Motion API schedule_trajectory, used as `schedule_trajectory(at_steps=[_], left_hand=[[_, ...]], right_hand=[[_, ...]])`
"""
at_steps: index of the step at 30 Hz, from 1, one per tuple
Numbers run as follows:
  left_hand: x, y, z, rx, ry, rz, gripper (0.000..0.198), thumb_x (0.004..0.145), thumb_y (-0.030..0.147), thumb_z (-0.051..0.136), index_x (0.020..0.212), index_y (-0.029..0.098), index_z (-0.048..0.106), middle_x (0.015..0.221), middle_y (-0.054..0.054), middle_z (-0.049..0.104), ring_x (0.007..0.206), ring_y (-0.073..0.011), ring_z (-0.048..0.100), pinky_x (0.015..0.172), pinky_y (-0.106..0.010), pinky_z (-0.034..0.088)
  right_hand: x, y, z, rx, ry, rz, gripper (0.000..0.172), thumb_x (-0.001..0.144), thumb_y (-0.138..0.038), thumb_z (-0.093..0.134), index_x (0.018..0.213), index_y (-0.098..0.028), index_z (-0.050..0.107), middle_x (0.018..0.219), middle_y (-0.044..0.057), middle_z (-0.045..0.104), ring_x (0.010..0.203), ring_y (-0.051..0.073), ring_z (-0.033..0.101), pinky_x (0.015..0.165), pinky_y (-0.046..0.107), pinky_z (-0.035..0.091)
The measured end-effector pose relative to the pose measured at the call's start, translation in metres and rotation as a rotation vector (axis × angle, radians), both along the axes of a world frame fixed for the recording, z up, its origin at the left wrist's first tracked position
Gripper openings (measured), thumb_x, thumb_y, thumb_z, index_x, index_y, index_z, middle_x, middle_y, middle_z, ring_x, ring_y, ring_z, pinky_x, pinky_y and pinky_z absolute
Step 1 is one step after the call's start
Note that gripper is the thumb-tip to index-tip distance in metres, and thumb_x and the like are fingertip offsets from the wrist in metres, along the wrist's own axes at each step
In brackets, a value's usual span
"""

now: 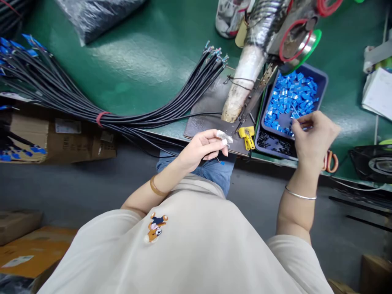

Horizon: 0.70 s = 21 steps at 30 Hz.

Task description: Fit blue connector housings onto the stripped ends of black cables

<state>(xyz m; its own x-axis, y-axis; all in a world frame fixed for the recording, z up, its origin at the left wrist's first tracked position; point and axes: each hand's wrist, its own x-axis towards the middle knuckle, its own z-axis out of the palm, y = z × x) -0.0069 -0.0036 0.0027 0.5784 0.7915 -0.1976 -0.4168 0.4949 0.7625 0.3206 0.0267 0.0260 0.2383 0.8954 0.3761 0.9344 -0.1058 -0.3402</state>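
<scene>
Pale shirt fills my foreground. Left hand pinches a blue-tipped wire; blue pieces lie just beyond the right hand, its grip unclear.

Blue pieces, loose in a tray on the right.
Small and glossy, they lie jumbled by the right hand; one blue tip dangles on a thin wire from the left hand.
</scene>
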Motion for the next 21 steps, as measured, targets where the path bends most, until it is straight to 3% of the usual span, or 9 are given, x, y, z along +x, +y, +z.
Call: schedule_trajectory(at_steps=[4, 7, 10, 12, 16, 19, 21], left_hand=[[0.006, -0.001, 0.001, 0.03, 0.082, 0.041, 0.019, 0.077, 0.03, 0.072, 0.082, 0.014, 0.062, 0.058, 0.001, 0.061, 0.04, -0.0005, 0.03, 0.04, -0.021, 0.013], [0.011, -0.001, 0.002, 0.048, 0.145, 0.071, 0.018, 0.076, 0.029, 0.072, 0.076, 0.014, 0.061, 0.056, 0.002, 0.058, 0.041, -0.0007, 0.03, 0.04, -0.02, 0.015], [0.014, 0.001, 0.003, 0.083, 0.168, 0.099, 0.016, 0.074, 0.025, 0.071, 0.072, 0.014, 0.06, 0.053, 0.004, 0.055, 0.043, -0.0013, 0.036, 0.041, -0.018, 0.021], [0.017, 0.002, 0.003, 0.106, 0.17, 0.116, 0.016, 0.073, 0.022, 0.071, 0.069, 0.013, 0.058, 0.053, 0.005, 0.053, 0.045, -0.0015, 0.038, 0.043, -0.017, 0.025], [0.02, 0.003, 0.003, 0.148, 0.149, 0.113, 0.015, 0.074, 0.019, 0.07, 0.069, 0.013, 0.057, 0.054, 0.006, 0.049, 0.047, -0.0008, 0.038, 0.046, -0.015, 0.028], [0.021, 0.003, 0.002, 0.185, 0.132, 0.123, 0.013, 0.075, 0.018, 0.069, 0.069, 0.012, 0.059, 0.056, 0.007, 0.047, 0.048, -0.0007, 0.036, 0.049, -0.015, 0.031], [0.021, 0.003, 0.002, 0.196, 0.136, 0.14, 0.014, 0.076, 0.019, 0.069, 0.068, 0.012, 0.06, 0.057, 0.006, 0.048, 0.049, -0.001, 0.035, 0.051, -0.015, 0.034]], right_hand=[[-0.025, -0.013, 0.009, 0.112, 0.042, -0.008, 0.016, 0.07, -0.016, 0.073, 0.063, -0.023, 0.06, 0.065, 0.005, 0.064, 0.055, 0.013, 0.054, 0.061, 0.032, 0.043], [-0.062, -0.036, 0.02, 0.198, 0.293, 0.071, 0.01, 0.075, -0.021, 0.072, 0.071, -0.023, 0.064, 0.07, 0.005, 0.067, 0.055, 0.013, 0.059, 0.054, 0.029, 0.046], [-0.106, -0.061, 0.023, 0.15, 0.543, 0.238, 0.01, 0.079, -0.021, 0.071, 0.074, -0.022, 0.063, 0.08, 0.003, 0.067, 0.07, 0.016, 0.067, 0.061, 0.03, 0.054], [-0.13, -0.073, 0.02, 0.171, 0.521, 0.306, 0.008, 0.078, -0.018, 0.072, 0.076, -0.022, 0.065, 0.082, 0.002, 0.068, 0.075, 0.016, 0.067, 0.063, 0.03, 0.056], [-0.153, -0.081, 0.003, 0.374, 0.326, 0.422, 0.017, 0.08, -0.011, 0.07, 0.089, -0.024, 0.068, 0.092, 0.0, 0.073, 0.088, 0.016, 0.07, 0.08, 0.033, 0.058], [-0.156, -0.08, -0.01, 0.409, 0.324, 0.507, 0.02, 0.08, -0.009, 0.069, 0.094, -0.023, 0.067, 0.095, 0.0, 0.074, 0.088, 0.015, 0.071, 0.078, 0.03, 0.059], [-0.156, -0.079, -0.018, 0.402, 0.413, 0.483, 0.019, 0.083, -0.009, 0.065, 0.095, -0.023, 0.065, 0.093, 0.001, 0.074, 0.086, 0.014, 0.072, 0.076, 0.029, 0.06]])
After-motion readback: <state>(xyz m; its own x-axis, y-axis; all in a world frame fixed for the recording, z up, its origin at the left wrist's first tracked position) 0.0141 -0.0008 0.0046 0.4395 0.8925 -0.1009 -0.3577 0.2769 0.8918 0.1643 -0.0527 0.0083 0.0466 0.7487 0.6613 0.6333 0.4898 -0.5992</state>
